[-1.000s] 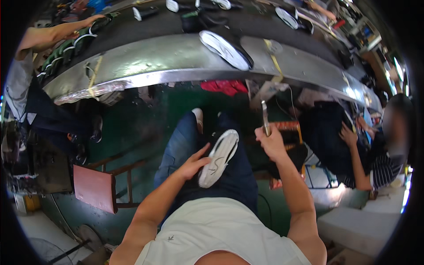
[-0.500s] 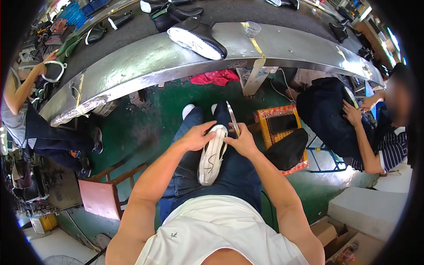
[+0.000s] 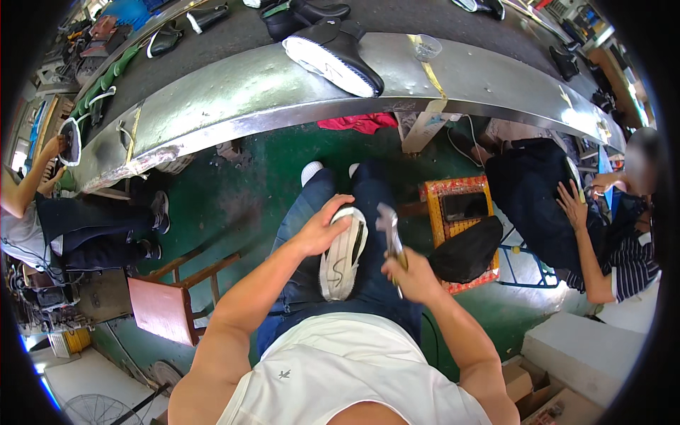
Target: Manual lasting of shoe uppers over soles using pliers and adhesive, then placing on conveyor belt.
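Compared with half a second ago, my right hand (image 3: 414, 278) has drawn back from the shoe (image 3: 343, 253); it is closed around pliers (image 3: 391, 234) held just beside it. My left hand (image 3: 322, 225) clamps the shoe's upper end. The shoe rests sole-up on my lap, white sole with dark markings.

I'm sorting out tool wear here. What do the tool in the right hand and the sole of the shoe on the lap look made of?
The tool in the right hand looks like bare metal: grey, with a dull shine. The shoe under the left hand shows a matt off-white sole with moulded tread lines, probably rubber or a similar plastic.
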Available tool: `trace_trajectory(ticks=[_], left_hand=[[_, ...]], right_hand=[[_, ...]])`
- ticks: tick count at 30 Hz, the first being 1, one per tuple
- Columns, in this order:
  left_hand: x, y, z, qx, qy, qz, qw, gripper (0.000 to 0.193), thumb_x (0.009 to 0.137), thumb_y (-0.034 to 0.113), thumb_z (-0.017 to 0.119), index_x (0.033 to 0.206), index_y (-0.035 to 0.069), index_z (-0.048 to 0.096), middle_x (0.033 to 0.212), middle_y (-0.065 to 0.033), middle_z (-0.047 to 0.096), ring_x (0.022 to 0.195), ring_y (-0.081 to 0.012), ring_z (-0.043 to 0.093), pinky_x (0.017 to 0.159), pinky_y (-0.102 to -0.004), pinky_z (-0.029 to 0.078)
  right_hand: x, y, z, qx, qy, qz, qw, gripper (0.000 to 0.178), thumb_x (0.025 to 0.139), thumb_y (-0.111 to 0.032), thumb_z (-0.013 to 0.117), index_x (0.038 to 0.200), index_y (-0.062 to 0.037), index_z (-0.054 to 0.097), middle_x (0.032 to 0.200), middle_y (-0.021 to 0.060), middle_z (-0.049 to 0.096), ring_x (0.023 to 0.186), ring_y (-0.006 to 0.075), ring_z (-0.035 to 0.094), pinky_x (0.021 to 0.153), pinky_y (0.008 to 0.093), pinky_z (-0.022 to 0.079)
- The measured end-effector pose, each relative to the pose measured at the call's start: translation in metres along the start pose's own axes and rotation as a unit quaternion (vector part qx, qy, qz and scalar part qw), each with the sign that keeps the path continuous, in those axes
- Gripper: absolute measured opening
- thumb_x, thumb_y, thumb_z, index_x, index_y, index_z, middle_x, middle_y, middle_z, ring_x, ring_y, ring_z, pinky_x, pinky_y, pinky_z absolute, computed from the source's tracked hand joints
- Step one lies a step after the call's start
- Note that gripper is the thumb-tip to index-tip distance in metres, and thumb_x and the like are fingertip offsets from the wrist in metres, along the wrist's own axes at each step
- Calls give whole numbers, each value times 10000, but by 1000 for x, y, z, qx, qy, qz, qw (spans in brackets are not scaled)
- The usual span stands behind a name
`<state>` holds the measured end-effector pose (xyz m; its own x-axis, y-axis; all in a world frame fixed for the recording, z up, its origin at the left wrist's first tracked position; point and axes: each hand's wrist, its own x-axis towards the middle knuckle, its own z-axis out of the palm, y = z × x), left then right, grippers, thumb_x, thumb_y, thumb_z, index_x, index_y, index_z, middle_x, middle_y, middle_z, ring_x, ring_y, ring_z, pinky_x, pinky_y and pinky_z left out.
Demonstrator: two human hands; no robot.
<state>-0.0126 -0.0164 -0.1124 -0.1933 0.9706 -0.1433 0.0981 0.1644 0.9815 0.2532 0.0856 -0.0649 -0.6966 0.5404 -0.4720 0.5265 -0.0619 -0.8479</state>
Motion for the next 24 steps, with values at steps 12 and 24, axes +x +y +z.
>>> trace_trajectory(ticks=[12,24], left_hand=[[-75,31,-7,50,89,134,986,652,1090,297,438,1596,15,139,1580,-202,354,1484,-307,309,1226,-419,200],[-81,19,-19,75,118,81,987,556,1099,362,407,1566,72,325,1606,-197,336,1561,-341,184,1240,-421,177]], right_hand=[[-17,-32,58,121,-102,-38,987,284,998,-193,626,1199,8,611,857,109,663,795,217,647,768,341,523],[-13,-51,48,-57,-190,-88,976,258,1010,-158,594,1211,3,597,869,52,659,730,107,611,688,294,520]])
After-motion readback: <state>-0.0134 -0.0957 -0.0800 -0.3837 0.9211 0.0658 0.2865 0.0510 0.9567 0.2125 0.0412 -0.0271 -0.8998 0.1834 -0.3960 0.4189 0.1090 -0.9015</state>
